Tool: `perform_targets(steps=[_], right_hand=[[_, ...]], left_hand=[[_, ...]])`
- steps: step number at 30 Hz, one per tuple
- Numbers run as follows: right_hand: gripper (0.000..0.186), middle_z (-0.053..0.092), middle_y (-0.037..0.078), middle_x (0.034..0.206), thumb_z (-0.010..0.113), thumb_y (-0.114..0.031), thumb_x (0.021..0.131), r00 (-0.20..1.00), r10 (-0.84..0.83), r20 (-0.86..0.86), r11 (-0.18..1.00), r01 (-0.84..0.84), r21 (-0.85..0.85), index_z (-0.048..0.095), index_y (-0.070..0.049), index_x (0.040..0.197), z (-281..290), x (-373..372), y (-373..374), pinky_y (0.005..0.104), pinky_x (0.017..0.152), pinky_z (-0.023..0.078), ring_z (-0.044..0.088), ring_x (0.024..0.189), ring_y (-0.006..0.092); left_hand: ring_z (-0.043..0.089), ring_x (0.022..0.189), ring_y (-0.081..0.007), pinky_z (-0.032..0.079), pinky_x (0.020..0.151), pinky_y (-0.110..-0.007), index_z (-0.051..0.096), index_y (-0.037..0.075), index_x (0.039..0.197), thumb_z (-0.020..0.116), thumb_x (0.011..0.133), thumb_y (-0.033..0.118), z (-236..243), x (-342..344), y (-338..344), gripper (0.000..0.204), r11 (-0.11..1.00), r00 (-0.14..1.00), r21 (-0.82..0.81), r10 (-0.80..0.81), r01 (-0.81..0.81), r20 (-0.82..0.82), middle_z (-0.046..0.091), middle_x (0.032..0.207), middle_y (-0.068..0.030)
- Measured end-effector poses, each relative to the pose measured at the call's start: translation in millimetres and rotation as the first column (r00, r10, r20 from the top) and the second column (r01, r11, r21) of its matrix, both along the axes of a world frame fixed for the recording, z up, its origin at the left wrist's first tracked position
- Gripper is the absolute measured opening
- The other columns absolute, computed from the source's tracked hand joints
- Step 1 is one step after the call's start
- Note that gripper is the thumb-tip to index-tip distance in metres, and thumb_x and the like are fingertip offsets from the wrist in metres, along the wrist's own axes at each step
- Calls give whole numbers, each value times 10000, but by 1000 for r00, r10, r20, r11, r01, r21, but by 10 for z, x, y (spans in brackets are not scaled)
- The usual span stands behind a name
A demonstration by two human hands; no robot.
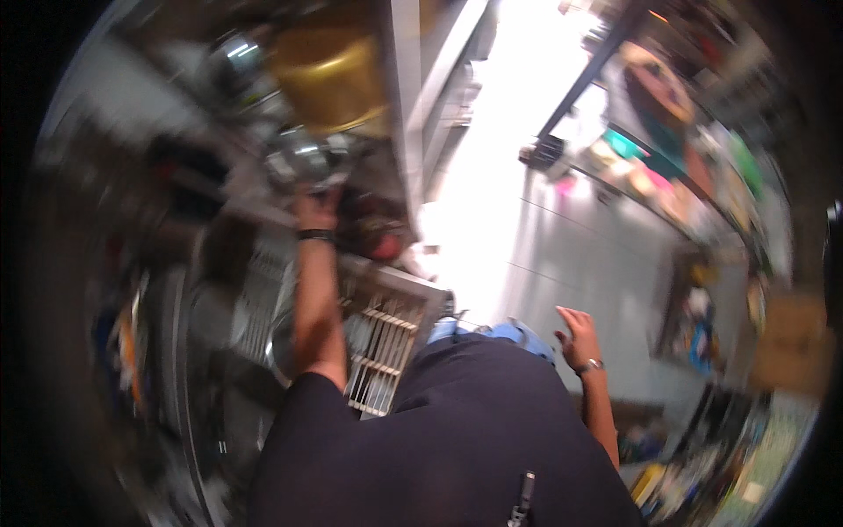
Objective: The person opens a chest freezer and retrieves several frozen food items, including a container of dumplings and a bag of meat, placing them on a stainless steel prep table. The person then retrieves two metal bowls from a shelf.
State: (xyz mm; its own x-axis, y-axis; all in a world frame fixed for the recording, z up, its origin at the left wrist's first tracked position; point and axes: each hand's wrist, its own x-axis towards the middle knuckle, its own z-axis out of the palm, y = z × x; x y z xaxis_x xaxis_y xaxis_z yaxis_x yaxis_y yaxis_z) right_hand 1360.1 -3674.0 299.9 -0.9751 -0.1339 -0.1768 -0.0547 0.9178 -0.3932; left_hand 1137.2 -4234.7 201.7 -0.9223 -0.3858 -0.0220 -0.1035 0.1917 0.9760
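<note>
My left arm stretches forward over a wire rack, and my left hand (316, 206) is at the near side of a shiny metal bowl (306, 160). Motion blur smears its fingers, so whether they grip the bowl or only touch it cannot be made out. Just beyond the bowl stands a large gold-coloured pot (329, 83). Another shiny metal vessel (239, 57) is farther left. My right hand (577, 338) hangs at my right side above the floor, fingers apart and nothing in it.
A slatted rack (382, 347) with metal ware stands close by my left side. The pale tiled floor (571, 237) runs ahead, brightly lit. To the right are a cardboard box (790, 342), a crate (694, 303) of mixed items and cluttered shelves. A grey upright post (406, 97) stands beside the gold pot.
</note>
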Motion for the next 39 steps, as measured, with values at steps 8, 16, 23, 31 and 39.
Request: perform_targets(steps=[8, 16, 23, 31, 39], right_hand=[[473, 626, 154, 1176, 724, -96, 790, 965, -251, 80, 966, 255, -42, 593, -87, 1245, -621, 877, 405, 432, 968, 430, 545, 1097, 354], [474, 635, 189, 1139, 692, -182, 843, 925, -356, 134, 934, 357, 19, 574, -62, 1286, -1164, 1571, 784, 440, 927, 444, 571, 1057, 379], [478, 645, 189, 1160, 693, -149, 850, 854, -248, 457, 947, 314, -72, 564, -54, 1300, -1556, 1321, 1324, 425, 913, 474, 619, 1043, 346], [459, 650, 183, 1168, 671, -97, 869, 972, 84, 221, 995, -70, -73, 556, -50, 1311, -1051, -199, 1528, 384, 895, 514, 647, 1033, 307], [639, 589, 214, 1212, 519, -190, 1005, 783, 224, 581, 408, 466, -785, 179, -91, 1537, 482, -541, 569, 346, 654, 607, 693, 823, 238]], left_hand=[[549, 1180, -305, 519, 937, -538, 523, 139, 1313, 608, 928, 363, -714, -2085, -1524, 453, 617, 973, 755, 197, -221, 123, 576, 1293, -94], [618, 997, -234, 524, 813, -383, 624, 46, 1157, 603, 949, 262, 146, -582, -270, 301, 892, 997, 447, 45, -67, 58, 618, 1165, -96], [651, 759, -184, 498, 713, -310, 689, -6, 943, 675, 886, 446, 1092, 2511, -102, 456, 944, 848, -307, 63, 119, 525, 699, 832, -116], [621, 926, -338, 496, 789, -461, 675, 47, 861, 622, 825, 173, -179, 3768, 1139, 142, 533, 786, -815, 393, 227, 477, 648, 933, -137], [570, 805, -245, 431, 708, -380, 624, 111, 756, 569, 764, 90, 1210, 2617, 3450, 59, 406, 892, -822, -381, 398, 244, 583, 807, -42]])
